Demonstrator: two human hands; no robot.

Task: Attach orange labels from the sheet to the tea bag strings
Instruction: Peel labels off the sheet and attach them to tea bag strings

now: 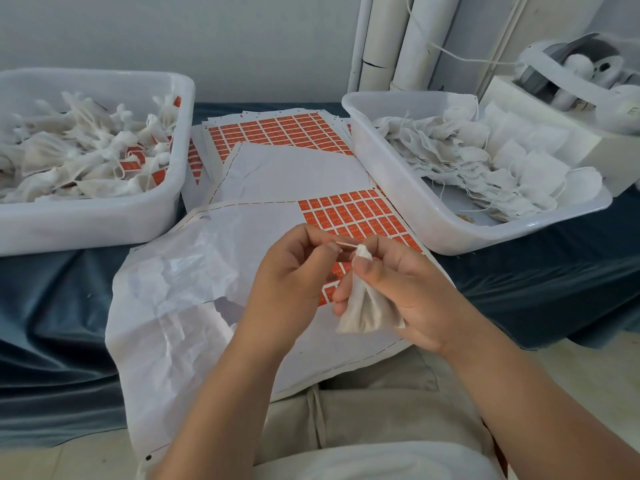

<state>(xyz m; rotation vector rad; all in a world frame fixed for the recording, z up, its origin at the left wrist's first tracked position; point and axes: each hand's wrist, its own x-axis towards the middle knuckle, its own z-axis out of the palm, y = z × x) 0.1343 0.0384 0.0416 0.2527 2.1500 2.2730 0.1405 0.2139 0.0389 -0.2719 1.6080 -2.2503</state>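
My right hand (398, 289) grips a small white tea bag (367, 310) by its gathered neck, the bag hanging below my fingers. My left hand (294, 282) pinches the bag's short string (346, 244), pulled taut to the left of the neck. Both hands hover over the label sheet (270, 237), whose remaining orange labels (353, 213) fill its right part; the rest is bare backing paper. No label is visible on the string.
A white tub (104, 223) at the left holds labelled tea bags. A second white tub (446, 233) at the right holds unlabelled bags. More label sheets (277, 131) lie behind. A box with a tape dispenser (571, 81) stands far right. Blue cloth covers the table.
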